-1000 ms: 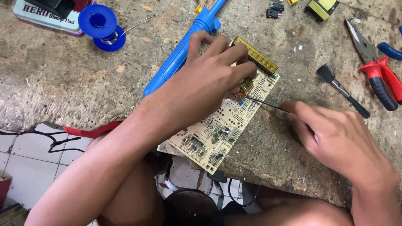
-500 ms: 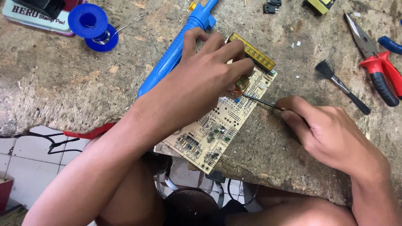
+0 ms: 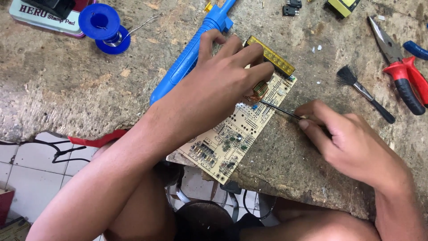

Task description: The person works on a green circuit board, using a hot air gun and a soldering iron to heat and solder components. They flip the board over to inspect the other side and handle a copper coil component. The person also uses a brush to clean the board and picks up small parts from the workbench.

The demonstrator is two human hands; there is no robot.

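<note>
Centre frame: left hand (image 3: 223, 85) pressing cream rectangular circuit board (image 3: 232, 134), long axis diagonal; right hand (image 3: 343, 143) pinching thin metal tweezers (image 3: 278, 109), tips aimed leftward at copper coil (image 3: 258, 91).

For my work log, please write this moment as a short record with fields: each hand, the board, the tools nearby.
left hand: left hand rests on the circuit board, fingertips by a copper coil
right hand: right hand holds a thin metal tool, its tip close to the coil
board: beige, lies tilted, lower end over the edge of the workbench
beside board: blue desoldering pump, partly under the left hand
right side: small black brush, red-handled pliers
upper left: blue solder spool
</note>
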